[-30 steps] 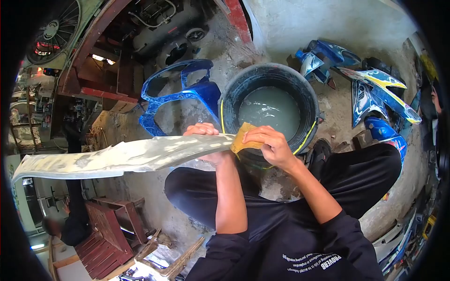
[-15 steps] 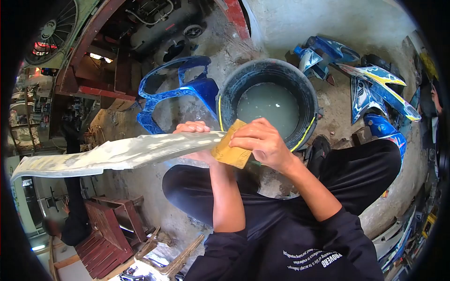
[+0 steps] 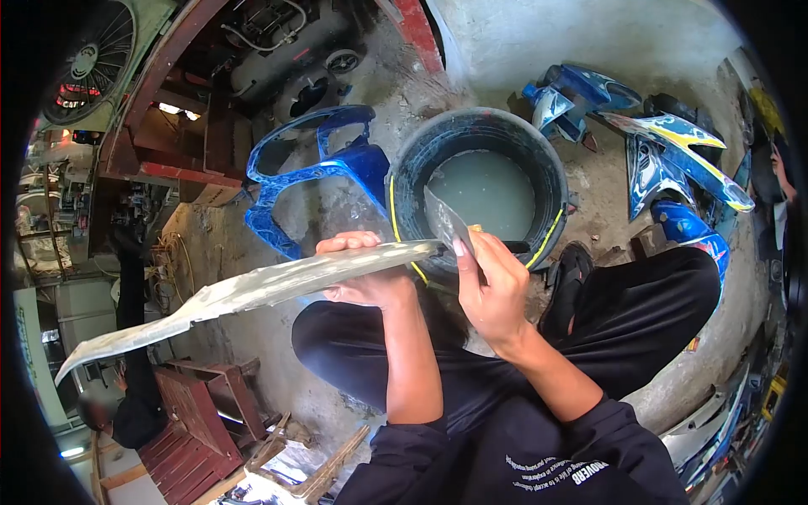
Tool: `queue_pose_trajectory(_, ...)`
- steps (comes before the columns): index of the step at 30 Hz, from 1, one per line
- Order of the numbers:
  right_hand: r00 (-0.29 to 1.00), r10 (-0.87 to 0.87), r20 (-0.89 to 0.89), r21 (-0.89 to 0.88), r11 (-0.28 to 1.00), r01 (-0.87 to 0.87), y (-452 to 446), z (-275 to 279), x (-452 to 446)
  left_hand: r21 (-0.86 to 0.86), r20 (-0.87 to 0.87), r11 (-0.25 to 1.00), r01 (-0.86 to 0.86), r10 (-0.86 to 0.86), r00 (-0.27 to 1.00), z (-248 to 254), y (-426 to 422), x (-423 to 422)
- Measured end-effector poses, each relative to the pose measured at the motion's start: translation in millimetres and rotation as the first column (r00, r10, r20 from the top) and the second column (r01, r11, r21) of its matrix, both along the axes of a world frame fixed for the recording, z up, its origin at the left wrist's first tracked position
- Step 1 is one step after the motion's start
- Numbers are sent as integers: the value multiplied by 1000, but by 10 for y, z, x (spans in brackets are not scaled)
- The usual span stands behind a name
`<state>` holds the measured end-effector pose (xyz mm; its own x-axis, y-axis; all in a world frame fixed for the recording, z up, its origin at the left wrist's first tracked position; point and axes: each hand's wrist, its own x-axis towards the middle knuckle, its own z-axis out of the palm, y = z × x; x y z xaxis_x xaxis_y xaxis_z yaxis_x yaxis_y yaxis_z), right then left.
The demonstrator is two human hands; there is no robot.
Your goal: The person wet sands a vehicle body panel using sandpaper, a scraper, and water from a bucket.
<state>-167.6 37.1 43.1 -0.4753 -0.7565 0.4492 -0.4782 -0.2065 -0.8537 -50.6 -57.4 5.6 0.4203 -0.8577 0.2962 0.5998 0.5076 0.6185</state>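
A long, pale grey panel with cream patches stretches left from in front of me, tilted, its near end close to the bucket. My left hand is closed around it near that end, fingers over the far edge. Between the fingers and thumb of my right hand is a sheet of sandpaper, its dark grey side now facing me. The sheet stands at the panel's right tip; whether it touches is hard to tell. Behind it is a black bucket with cloudy water.
A blue plastic frame lies on the floor left of the bucket. Several blue and white fairing pieces lie to the right. A red wooden bench and a person in dark clothes are at lower left.
My right hand has moved right and turned the sandpaper from its yellow side to its grey side, off the panel's top. The panel's far end has dropped and shifted right.
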Motion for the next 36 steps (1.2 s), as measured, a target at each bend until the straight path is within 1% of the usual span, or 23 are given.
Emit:
queue_pose_trajectory(2,1000,18,-19,-18,1000,-18,39,18,-70,-114,-35,985,133,-138,990,-47,-9,68)
queue_pose_trajectory(3,999,13,-44,-8,1000,-13,64,58,-104,-111,-35,985,128,-133,991,-44,3,71)
queue_pose_trajectory(5,998,31,-48,56,998,-28,102,157,-117,-122,-139,977,173,-189,972,-33,20,65)
queue_pose_trajectory(6,998,29,-47,56,998,-26,113,163,-80,-123,-138,977,175,-192,972,-41,18,68)
queue_pose_trajectory(8,996,86,3,113,990,-86,124,161,0,-213,-38,948,236,-249,968,-75,2,65)
queue_pose_trajectory(9,996,93,-1,140,986,-92,133,146,17,-213,-38,947,239,-253,967,-94,1,71)
queue_pose_trajectory(10,996,90,-1,140,986,-89,140,152,27,-186,76,968,171,-159,984,-112,5,83)
queue_pose_trajectory(12,986,141,83,130,980,-151,143,164,57,-168,194,981,96,-63,979,-128,19,47)
queue_pose_trajectory(14,981,164,107,105,979,-175,155,156,102,-44,-84,999,33,-36,996,17,64,-152)
queue_pose_trajectory(15,981,169,93,116,977,-179,164,134,113,-42,-85,998,37,-40,996,-26,61,-128)
queue_pose_trajectory(17,988,150,24,158,976,-152,171,56,82,-63,-96,986,153,-159,983,-134,35,-42)
queue_pose_trajectory(18,988,151,24,157,976,-153,168,24,67,-64,-95,986,152,-158,983,-129,30,-38)
queue_pose_trajectory(20,994,90,58,175,980,-99,174,-15,66,-88,-82,974,207,-214,973,-123,36,-15)
queue_pose_trajectory(22,995,77,65,186,979,-88,171,26,94,-60,-101,977,206,-211,972,-100,56,-78)
queue_pose_trajectory(24,970,61,237,252,960,-122,158,48,124,-33,-117,979,203,-206,971,-105,56,-90)
queue_pose_trajectory(26,974,61,217,221,969,-110,159,35,122,-122,-231,960,250,-273,934,-144,26,-69)
queue_pose_trajectory(28,977,57,203,198,975,-98,185,-12,119,-103,-195,965,242,-258,946,-132,41,-83)
queue_pose_trajectory(30,995,1,99,225,974,-23,155,-62,81,-93,-161,968,234,-246,956,-146,38,-100)
queue_pose_trajectory(31,995,-5,98,243,970,-19,143,-52,79,-106,-126,969,221,-234,964,-177,34,-103)
queue_pose_trajectory(33,996,36,79,209,977,-52,136,-8,102,-115,-95,970,214,-225,970,-171,43,-127)
queue_pose_trajectory(34,995,74,61,178,981,-84,145,9,118,-106,-57,979,173,-179,982,-119,51,-132)
queue_pose_trajectory(35,994,71,77,140,987,-82,138,20,126,-103,-17,986,130,-133,991,-78,45,-146)
queue_pose_trajectory(36,994,72,76,136,987,-82,123,19,104,-107,-17,986,130,-132,991,-73,38,-176)
